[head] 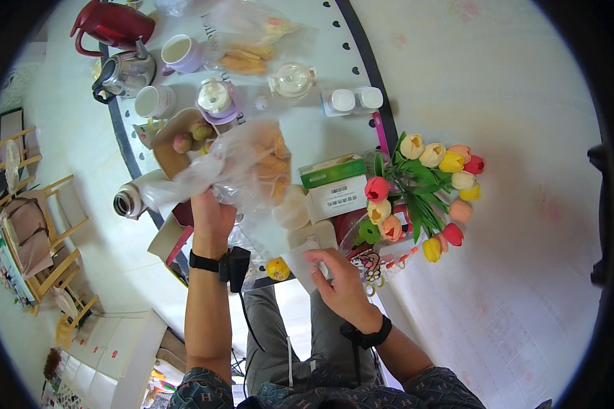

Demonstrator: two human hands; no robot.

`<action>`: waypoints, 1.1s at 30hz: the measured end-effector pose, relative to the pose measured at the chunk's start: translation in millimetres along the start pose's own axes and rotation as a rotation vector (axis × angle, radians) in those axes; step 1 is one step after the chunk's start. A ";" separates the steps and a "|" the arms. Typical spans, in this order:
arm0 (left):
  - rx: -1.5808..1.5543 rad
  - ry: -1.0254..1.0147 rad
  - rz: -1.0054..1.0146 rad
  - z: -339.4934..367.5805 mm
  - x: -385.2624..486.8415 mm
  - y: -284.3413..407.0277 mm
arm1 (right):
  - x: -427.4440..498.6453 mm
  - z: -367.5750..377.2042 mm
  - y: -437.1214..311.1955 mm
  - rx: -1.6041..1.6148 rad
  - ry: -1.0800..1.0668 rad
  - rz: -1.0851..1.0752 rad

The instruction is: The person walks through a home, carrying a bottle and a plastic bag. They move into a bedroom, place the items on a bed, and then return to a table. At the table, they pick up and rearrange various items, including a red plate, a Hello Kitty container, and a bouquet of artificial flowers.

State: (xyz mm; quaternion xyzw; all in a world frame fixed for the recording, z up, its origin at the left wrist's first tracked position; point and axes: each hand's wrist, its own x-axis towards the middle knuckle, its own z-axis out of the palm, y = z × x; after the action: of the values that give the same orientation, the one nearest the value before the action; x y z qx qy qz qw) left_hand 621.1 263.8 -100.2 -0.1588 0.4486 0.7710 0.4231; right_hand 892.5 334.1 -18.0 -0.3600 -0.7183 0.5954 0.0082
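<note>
My left hand (212, 217) grips the gathered neck of a clear plastic bag (225, 163) that holds orange-brown food pieces (273, 163). The bag is over the table, beside a bowl with several fruits (182, 143). My right hand (337, 281) is near the table's front edge, its thumb and fingers around a white sheet, perhaps a tissue (301, 263); whether it grips the sheet is not clear. Left of that sheet lies a yellow fruit (278, 269). Just beyond it are a white container (312, 234) and a round pale lid or dish (291, 208).
Artificial tulips (424, 189) stand at the right by a green box (332, 171) and a white box (339, 198). Two white-capped jars (342, 100), a glass lid (292, 80), cups (181, 53), a metal kettle (128, 71), a red jug (115, 25) and an uncapped flask (128, 202) stand around.
</note>
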 end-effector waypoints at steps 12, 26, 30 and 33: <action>-0.404 -0.001 -0.132 -42.1 -51.7 14.4 | -3.7 29.6 -4.5 0.104 0.044 0.059; 0.210 -0.324 -0.490 -62.7 -144.7 -23.9 | -19.2 68.3 11.0 0.944 0.037 0.261; 0.485 -0.413 -0.445 -16.9 -156.6 -2.7 | -19.0 74.2 28.6 0.678 -0.053 0.253; 0.665 -0.520 -0.161 8.2 -147.1 10.5 | -24.6 73.1 36.5 0.271 -0.087 0.000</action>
State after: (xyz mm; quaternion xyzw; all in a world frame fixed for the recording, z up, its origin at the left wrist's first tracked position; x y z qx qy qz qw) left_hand 700.9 193.0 2.0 0.1515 0.5374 0.5633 0.6091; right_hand 897.0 260.2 -60.5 -0.3296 -0.6311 0.7018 0.0254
